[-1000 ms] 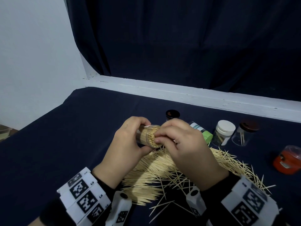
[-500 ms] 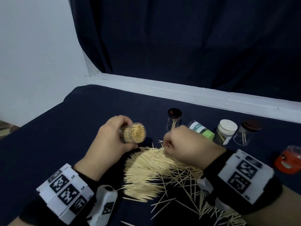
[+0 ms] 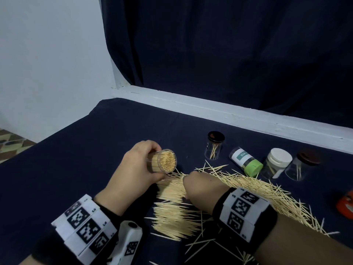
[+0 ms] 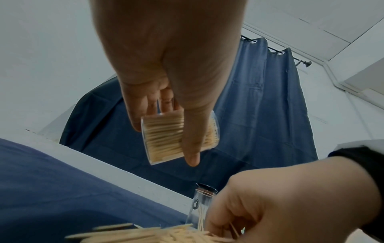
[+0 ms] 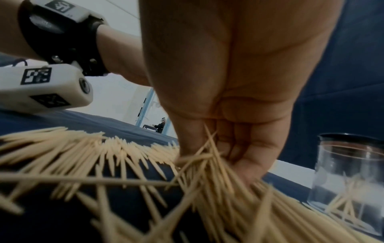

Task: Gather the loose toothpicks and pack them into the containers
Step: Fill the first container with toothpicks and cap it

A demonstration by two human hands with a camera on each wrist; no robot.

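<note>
Dark navy cloth covers my work surface, with a navy curtain behind. My left hand grips a clear plastic cylinder packed full of pale wooden toothpicks, tilted with its open mouth toward me, lifted above the cloth. My right hand sits in the loose toothpick pile. From the head view its fingers are hidden; the right wrist view shows them curled around a pinch of toothpicks. The left wrist view shows my thumb across the cylinder's wall. Compared with a second ago, my right hand has left the cylinder's mouth and dropped to the pile.
</note>
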